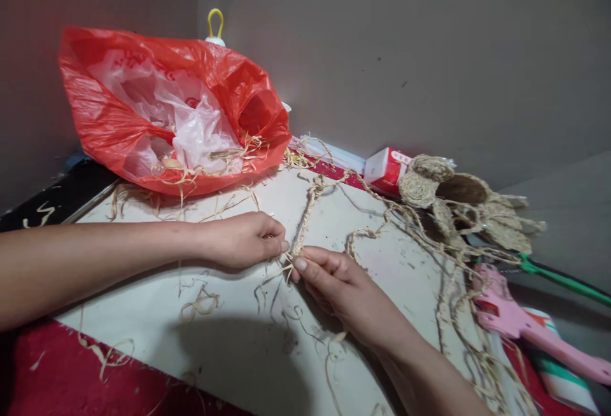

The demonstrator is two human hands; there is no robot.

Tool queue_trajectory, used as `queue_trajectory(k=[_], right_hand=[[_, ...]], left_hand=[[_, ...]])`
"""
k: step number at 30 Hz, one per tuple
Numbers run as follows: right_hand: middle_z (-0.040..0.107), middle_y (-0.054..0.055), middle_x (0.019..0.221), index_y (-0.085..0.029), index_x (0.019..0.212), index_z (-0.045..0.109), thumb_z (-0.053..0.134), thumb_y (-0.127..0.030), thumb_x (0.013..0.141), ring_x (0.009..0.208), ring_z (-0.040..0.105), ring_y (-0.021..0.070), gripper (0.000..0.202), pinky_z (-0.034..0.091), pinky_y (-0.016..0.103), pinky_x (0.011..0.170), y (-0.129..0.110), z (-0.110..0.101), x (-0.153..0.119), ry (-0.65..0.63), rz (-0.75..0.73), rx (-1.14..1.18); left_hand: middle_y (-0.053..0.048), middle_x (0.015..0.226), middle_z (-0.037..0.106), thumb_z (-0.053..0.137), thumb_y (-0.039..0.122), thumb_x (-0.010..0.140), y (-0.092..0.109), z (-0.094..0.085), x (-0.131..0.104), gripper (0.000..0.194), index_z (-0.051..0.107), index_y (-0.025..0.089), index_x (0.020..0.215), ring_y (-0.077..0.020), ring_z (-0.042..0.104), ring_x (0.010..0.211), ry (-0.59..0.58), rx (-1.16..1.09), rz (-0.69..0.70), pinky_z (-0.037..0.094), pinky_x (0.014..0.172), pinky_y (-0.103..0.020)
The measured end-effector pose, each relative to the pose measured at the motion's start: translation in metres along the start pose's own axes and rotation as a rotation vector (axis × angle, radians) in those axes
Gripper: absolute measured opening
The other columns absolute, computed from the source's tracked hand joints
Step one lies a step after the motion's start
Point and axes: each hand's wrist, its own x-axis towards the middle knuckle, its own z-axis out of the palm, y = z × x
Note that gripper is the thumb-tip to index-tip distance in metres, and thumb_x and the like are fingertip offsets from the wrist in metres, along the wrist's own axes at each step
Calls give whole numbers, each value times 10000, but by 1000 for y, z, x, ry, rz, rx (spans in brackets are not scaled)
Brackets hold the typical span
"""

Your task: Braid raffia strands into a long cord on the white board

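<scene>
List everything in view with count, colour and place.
bag: one, red, back left
inner bag: one or more, whitish, inside it
loop: one, yellow, behind bag
cord: count unclear, tan, centre to right
strands: many, tan, scattered
box: one, red-white, back right
woven pieces: several, tan, right
glue gun: one, pink, right
strip: one, green, far right
tube: one, white-green, under glue gun
board: one, white, centre
cloth: one or more, red, front left
wall: grey, behind
left grip: one, bare, centre
right grip: one, bare, at cord's near end
</scene>
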Motion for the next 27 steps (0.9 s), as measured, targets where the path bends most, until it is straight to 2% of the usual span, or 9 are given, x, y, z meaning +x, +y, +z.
queue_trajectory(k=[2,5,7,10,13,16,19,22,27], right_hand=[[262,-100,455,-190,697,543,563,-487,873,410,165,68,347,110,210,382,1,1,0,13,-11,-14],[255,-103,437,-193,685,542,558,-486,872,399,150,68,349,96,217,383,2,2,1,11,-17,-13],[250,-105,424,-196,681,544,553,-489,870,386,140,67,349,87,224,383,3,3,2,11,-23,-6],[249,-103,416,-197,670,543,538,-484,870,376,144,70,350,86,230,385,4,3,3,18,-42,-21],[272,-90,445,-193,658,525,524,-465,871,404,175,77,345,111,227,395,4,4,5,20,-67,-73],[288,-79,480,-190,659,505,485,-433,887,437,203,85,334,141,225,411,4,5,5,19,-82,-147],[269,-79,493,-194,660,483,436,-405,906,455,205,92,328,161,228,425,4,5,6,14,-87,-217],[279,-72,521,-197,655,463,420,-391,906,487,222,102,321,197,235,450,3,5,8,20,-110,-269],[284,-66,532,-201,653,466,409,-363,906,503,250,113,305,220,242,470,4,5,12,13,-142,-315]], left_hand=[[51,596,372,473,342,870,2,-4,0,287,438,174,639,-90,332,564,-6,95,17,268,527,-209],[36,626,460,465,351,879,15,-14,0,262,516,167,699,-97,396,577,15,226,-23,294,540,-212],[13,698,555,491,340,871,30,-22,-3,210,591,159,835,-107,461,607,86,347,-61,311,555,-216],[-17,778,626,534,311,857,58,-32,-12,243,618,157,1025,-125,529,649,146,555,-67,330,575,-219],[-12,753,638,535,293,858,86,-40,-26,235,644,173,1027,-122,538,625,136,688,-60,321,560,-221],[3,685,616,529,260,853,104,-47,-41,174,659,166,918,-99,499,562,124,775,-79,300,541,-220],[11,621,577,519,221,831,104,-56,-49,140,636,155,793,-83,440,508,175,909,-108,272,515,-225],[13,570,536,514,183,798,89,-69,-49,125,609,152,723,-76,377,469,293,1066,-122,233,489,-238],[-12,591,548,488,156,793,66,-92,-42,154,613,141,706,-80,368,497,475,1250,-12,226,503,-248]])
